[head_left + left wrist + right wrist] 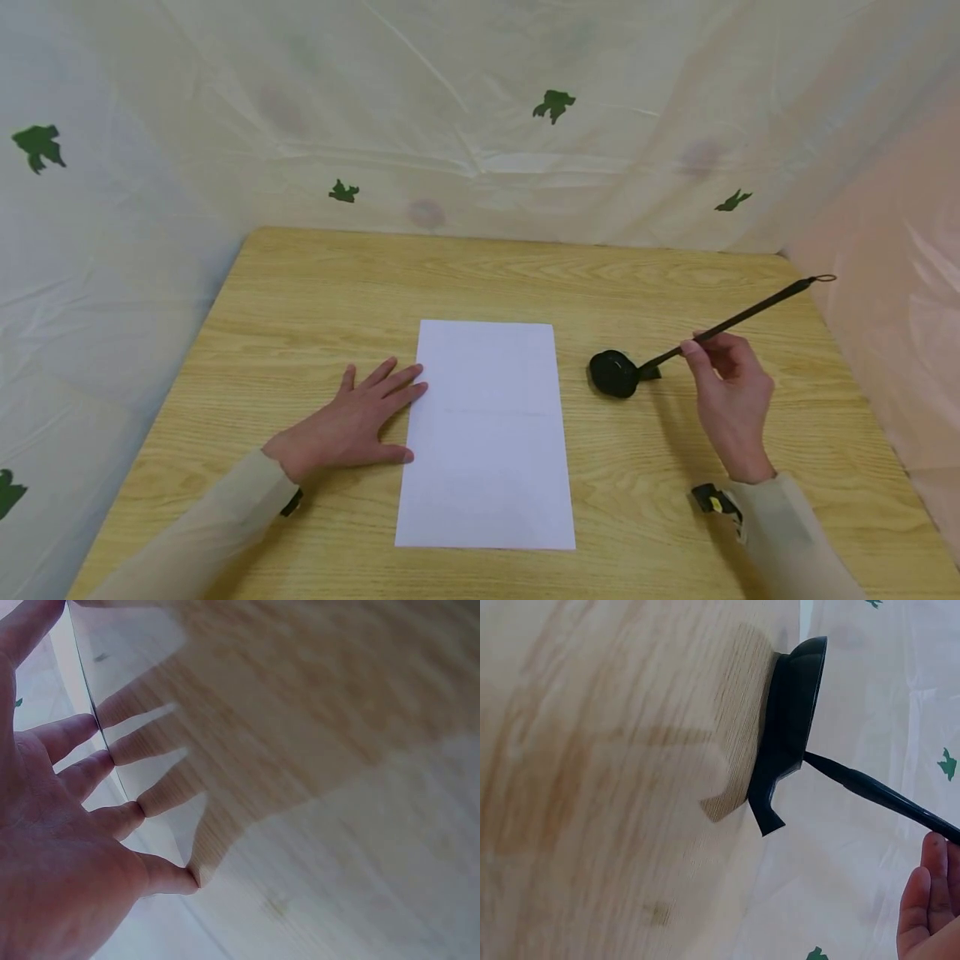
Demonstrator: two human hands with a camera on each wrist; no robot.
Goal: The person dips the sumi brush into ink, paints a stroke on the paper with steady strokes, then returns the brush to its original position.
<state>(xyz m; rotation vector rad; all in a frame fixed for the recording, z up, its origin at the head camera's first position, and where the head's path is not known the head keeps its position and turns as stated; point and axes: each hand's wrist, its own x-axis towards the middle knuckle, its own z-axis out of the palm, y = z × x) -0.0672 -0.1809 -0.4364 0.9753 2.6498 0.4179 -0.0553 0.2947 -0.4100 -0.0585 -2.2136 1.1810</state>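
My right hand (733, 402) pinches a dark calligraphy brush (750, 312) partway along its handle, which slants up to the right and ends in a small loop. The brush's lower end meets a small black ink dish (613, 375) with a short projecting handle; in the right wrist view the tip is hidden behind the dish's rim. A white sheet of paper (487, 450) lies upright in front of me. Along its left edge rests my left hand (348, 427), palm down with fingers spread, fingertips and thumb on the paper's border.
The wooden table (315, 283) has rounded far corners. Pale curtains (450, 100) with green leaf shapes hang behind it and at both sides. A black camera (716, 502) is strapped at my right wrist, close above the table.
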